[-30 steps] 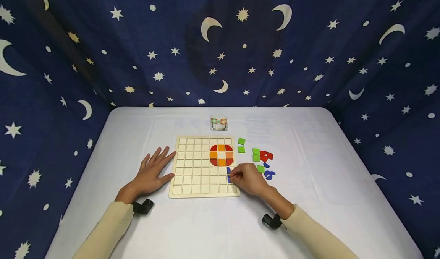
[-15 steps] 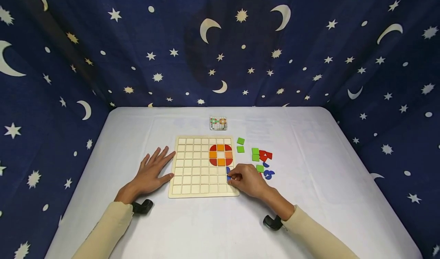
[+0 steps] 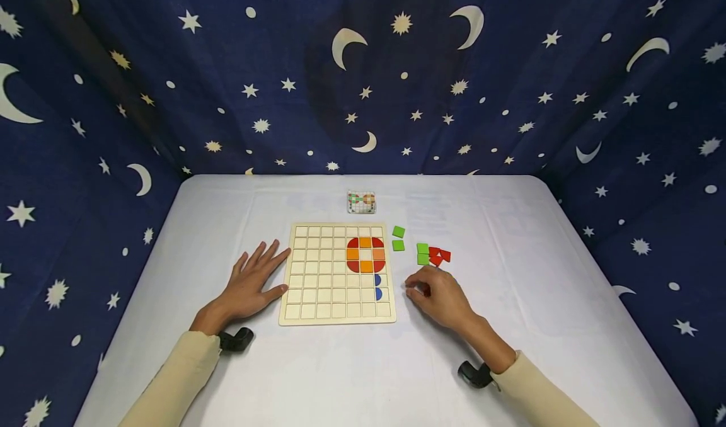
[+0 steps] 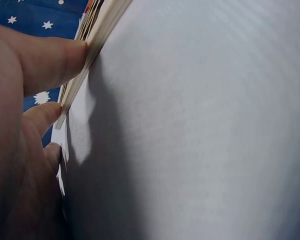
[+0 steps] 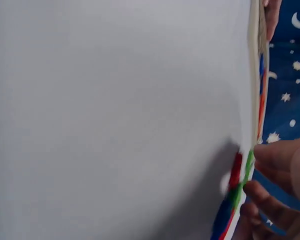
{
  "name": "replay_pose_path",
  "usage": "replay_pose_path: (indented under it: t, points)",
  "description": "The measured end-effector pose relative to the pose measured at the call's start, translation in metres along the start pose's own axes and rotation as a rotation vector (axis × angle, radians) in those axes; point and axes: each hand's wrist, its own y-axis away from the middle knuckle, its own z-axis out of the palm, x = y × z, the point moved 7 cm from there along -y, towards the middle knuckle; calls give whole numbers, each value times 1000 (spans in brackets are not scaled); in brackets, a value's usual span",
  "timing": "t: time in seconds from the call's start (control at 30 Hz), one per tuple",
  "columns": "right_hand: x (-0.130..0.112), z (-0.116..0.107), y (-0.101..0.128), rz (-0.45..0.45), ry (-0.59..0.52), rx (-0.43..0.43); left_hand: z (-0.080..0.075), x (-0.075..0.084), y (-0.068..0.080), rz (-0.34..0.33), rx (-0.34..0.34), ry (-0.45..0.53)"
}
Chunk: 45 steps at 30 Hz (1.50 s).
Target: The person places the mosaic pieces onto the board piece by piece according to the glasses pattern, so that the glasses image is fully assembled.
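Board [image 3: 317,288] lies flat near the middle of the worktop [image 3: 510,364], its grid mostly unfilled. A ring of red and orange tiles [image 3: 365,254] sits in the upper right cells; two blue half-round pieces [image 3: 377,286] are seated just below it in the right-hand column.

Left hand [image 3: 252,285]: fingers straight and spread, palm down on the cloth, fingertips touching the board's left edge. The left wrist view confirms fingers [image 4: 55,60] against the rim. It holds nothing.

Right hand [image 3: 437,296]: off the board, just beside its right edge, fingers curled down over the loose pieces. Whether a piece is pinched cannot be told; the fingers hide what lies under them. The right wrist view shows fingertips [image 5: 277,155] close to red and green bits, blurred.

Judgement: the step in hand is fetching a piece from the loose pile. The next move calls for a clean pinch on one small flat piece, then a short carry left to a free cell.

Loose stock: green squares [image 3: 399,238], more green squares [image 3: 422,254], red triangles [image 3: 439,256], all close to the board's right edge. A small pattern card [image 3: 361,202] lies beyond the board's far edge.

Room: wide cloth on every side; worktop edges well apart from the work.
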Motion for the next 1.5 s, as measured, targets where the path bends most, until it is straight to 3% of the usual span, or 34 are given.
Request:
replay_pose_path:
  t: [0.17, 0.27, 0.57, 0.77, 0.97, 1.3, 1.5]
  points:
    - [20, -19, 18, 27, 149, 106, 2, 0, 0, 3, -1, -2]
    - [28, -22, 25, 45, 166, 93, 2, 0, 1, 9, 4, -5]
    - [39, -26, 28, 146, 76, 50, 2, 1, 2, 6, 8, 1]
    - [42, -32, 23, 134, 119, 115, 2, 1, 2, 3, 10, -5]
    - [48, -27, 17, 137, 150, 44, 3, 0, 2, -1, 5, -7]
    - [49, -32, 13, 169, 54, 54, 4, -1, 1, -5, 4, -10]
    - [49, -29, 13, 224, -21, -15, 3, 0, 1, -2, 5, -12]
